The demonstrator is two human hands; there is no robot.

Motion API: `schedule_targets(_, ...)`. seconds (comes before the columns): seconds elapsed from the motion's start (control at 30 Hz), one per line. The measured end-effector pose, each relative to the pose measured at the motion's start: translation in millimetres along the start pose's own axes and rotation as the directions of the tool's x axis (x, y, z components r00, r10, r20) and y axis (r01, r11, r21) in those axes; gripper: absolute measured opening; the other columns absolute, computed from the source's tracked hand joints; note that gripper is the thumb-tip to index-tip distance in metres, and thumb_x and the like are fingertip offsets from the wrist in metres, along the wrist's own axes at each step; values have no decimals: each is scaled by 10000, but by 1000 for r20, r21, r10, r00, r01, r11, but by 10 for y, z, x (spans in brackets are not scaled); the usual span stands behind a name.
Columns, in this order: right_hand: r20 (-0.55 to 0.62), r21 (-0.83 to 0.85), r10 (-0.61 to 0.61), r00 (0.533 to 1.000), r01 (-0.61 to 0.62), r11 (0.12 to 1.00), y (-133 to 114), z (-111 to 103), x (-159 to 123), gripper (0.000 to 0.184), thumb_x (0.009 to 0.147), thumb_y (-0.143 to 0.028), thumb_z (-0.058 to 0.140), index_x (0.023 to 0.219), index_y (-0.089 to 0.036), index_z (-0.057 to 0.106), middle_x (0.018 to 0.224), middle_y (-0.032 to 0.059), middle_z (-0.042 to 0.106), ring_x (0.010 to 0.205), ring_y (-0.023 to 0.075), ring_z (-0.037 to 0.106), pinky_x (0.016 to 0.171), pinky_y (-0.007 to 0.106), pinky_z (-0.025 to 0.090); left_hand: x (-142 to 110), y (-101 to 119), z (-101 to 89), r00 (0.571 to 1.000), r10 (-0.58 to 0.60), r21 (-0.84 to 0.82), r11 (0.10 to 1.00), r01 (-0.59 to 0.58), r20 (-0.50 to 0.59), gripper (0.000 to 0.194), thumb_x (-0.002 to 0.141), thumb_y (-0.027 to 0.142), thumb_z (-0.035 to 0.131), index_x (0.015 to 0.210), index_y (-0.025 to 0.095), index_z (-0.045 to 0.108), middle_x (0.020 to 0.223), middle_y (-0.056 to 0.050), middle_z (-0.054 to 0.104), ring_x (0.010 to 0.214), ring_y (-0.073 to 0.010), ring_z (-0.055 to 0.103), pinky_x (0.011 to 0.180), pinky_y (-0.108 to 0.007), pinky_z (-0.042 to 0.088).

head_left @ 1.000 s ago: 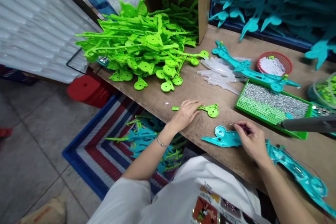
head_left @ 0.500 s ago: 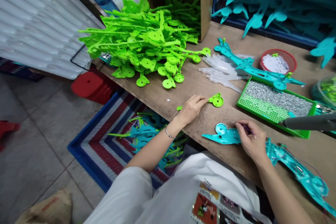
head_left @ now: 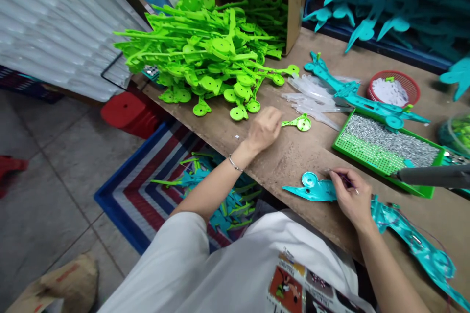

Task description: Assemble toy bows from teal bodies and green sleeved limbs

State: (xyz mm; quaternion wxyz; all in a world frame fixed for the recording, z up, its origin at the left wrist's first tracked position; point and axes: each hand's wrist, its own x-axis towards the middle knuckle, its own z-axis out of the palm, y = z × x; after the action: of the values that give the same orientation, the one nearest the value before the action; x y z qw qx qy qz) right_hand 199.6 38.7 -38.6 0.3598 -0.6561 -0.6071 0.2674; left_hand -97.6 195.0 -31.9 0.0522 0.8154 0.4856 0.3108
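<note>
My left hand (head_left: 264,129) is closed around the stem of a bright green plastic part (head_left: 303,122), whose round, holed end sticks out to the right over the table. Its other end is hidden by the hand. Lower right, my right hand (head_left: 350,198) has its fingers pinched on a thin purple wire (head_left: 347,182). That hand is over a long turquoise plastic body piece (head_left: 413,239), covering its middle. The piece's pointed end and round cup show to the left of the hand, and thin wire runs along its right portion.
A large heap of green parts (head_left: 205,58) lies at the back left by a cardboard box (head_left: 298,5). Clear plastic pieces (head_left: 312,98), another turquoise piece (head_left: 352,93), a red basket (head_left: 414,95) and a green tray of small metal pieces (head_left: 382,171) lie behind. A dark rod-like tool (head_left: 433,175) juts in.
My left hand has moved up and slightly left with the green part, which has turned a little. My right hand stays in place over the turquoise piece. The view has shifted slightly.
</note>
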Motion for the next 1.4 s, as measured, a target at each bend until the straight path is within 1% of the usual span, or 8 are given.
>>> schedule_targets(0.1, 0, 4, 9, 1000, -9, 1000, 12, 4, -7, 219, 934, -412, 649, 977, -225, 752, 906, 48, 756, 794, 202, 684, 762, 336, 519, 44, -276, -271, 866, -320, -37, 943, 332, -385, 180, 962, 158, 499, 1116, 184, 588, 1140, -119, 588, 1171, -278, 573, 1060, -455, 440)
schedule_targets(0.13, -3, 7, 11, 1000, -11, 1000, 15, 5, -9, 213, 932, -408, 653, 976, -225, 752, 902, 45, 755, 787, 199, 682, 760, 334, 519, 54, -374, -348, 791, -401, -69, 905, 419, -462, 180, 960, 149, 490, 1114, 185, 577, 1151, -120, 579, 1175, -278, 568, 1068, -459, 430)
schedule_targets(0.2, -2, 7, 17, 1000, -17, 1000, 18, 5, -13, 207, 928, -403, 660, 979, -224, 751, 904, 42, 755, 788, 196, 683, 769, 333, 521, 47, -523, -445, 746, -474, -89, 865, 494, -467, 168, 950, 133, 474, 1058, 188, 590, 1097, -106, 598, 1129, -273, 586, 1060, -457, 432)
schedule_targets(0.37, 6, 17, 29, 1000, -29, 999, 3, 6, -10, 208, 931, -401, 656, 981, -223, 752, 921, 47, 760, 814, 201, 694, 782, 337, 522, -126, -518, -325, 883, -420, 118, 885, 450, -209, 267, 893, 115, 478, 1025, 198, 695, 1059, -106, 670, 1115, -310, 582, 1052, -510, 429)
schedule_targets(0.6, -4, 3, 38, 999, -38, 999, -13, 26, 1, 234, 930, -427, 641, 970, -225, 753, 926, 56, 769, 834, 214, 704, 796, 351, 536, -276, -478, -134, 884, -414, 231, 858, 458, -216, 280, 829, 233, 657, 1095, 228, 746, 1252, -170, 575, 1254, -436, 472, 1054, -656, 357)
schedule_targets(0.9, 8, -9, 15, 1000, -15, 1000, 77, 32, -16, 237, 931, -448, 650, 986, -238, 746, 931, 49, 765, 826, 224, 705, 793, 360, 533, -332, -478, -334, 968, -243, 175, 957, 230, 55, 343, 859, 271, 685, 1200, 252, 710, 1358, -112, 607, 1243, -341, 531, 1047, -534, 392)
schedule_targets(1.1, 22, -41, -19, 1000, 20, 999, 167, 49, -16, 265, 927, -488, 647, 994, -249, 741, 951, 52, 770, 841, 252, 715, 800, 381, 535, -429, -570, -414, 938, -322, 239, 908, 345, -130, 479, 821, 224, 699, 1282, 185, 579, 1308, -182, 581, 1228, -364, 537, 1011, -516, 450)
schedule_targets(1.4, 20, -38, 4, 1000, -3, 999, 196, 41, -25, 305, 917, -521, 649, 984, -239, 744, 950, 57, 773, 809, 245, 706, 776, 357, 532, -488, -671, -416, 942, -297, 166, 932, 321, -153, 380, 870, 153, 591, 1250, 167, 583, 1259, -156, 594, 1186, -275, 598, 1032, -399, 494)
